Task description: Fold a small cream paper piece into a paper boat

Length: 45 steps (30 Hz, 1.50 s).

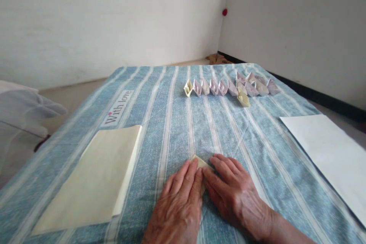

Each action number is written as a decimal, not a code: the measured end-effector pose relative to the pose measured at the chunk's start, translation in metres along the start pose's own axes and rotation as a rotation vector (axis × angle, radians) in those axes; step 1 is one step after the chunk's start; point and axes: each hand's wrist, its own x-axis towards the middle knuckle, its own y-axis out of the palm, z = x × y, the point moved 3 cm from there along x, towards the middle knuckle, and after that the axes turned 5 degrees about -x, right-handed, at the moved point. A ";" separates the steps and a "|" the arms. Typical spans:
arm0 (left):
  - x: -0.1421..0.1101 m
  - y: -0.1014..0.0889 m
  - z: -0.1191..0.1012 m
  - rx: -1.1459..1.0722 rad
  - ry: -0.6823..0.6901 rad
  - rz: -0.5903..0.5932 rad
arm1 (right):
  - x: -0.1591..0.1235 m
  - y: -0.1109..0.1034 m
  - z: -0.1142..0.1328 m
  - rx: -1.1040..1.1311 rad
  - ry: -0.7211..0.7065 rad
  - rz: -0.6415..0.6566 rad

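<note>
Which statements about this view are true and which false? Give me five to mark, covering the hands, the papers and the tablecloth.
1. The left hand and right hand both touch a small folded paper. True.
2. The yellow sheets lie to the right of both hands. False: they lie to the left.
3. White paper lies on the right side of the table. True.
4. The folded pieces toward the far edge are all yellow. False: most are pale purple or pinkish, with a few yellow.
5. The tablecloth is plain blue. False: it is blue with pale stripes.
</note>
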 end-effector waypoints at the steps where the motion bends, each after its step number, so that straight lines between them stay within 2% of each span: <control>1: 0.000 0.001 0.000 -0.001 -0.002 -0.001 | 0.000 0.000 0.000 -0.003 0.005 0.002; 10: 0.000 -0.001 0.000 0.037 0.006 -0.015 | -0.002 0.003 0.000 0.006 0.011 0.013; 19: -0.002 -0.002 0.003 0.029 -0.005 0.044 | -0.003 0.005 0.000 0.003 0.005 0.023; 25: -0.004 -0.001 0.005 0.042 -0.009 -0.003 | -0.004 0.005 0.000 0.002 0.000 0.018; 34: -0.007 0.001 0.005 0.023 -0.007 0.017 | -0.006 0.005 -0.001 -0.042 -0.010 0.013; 45: -0.008 -0.005 0.004 0.031 -0.018 -0.001 | 0.001 0.000 0.000 0.022 0.023 0.112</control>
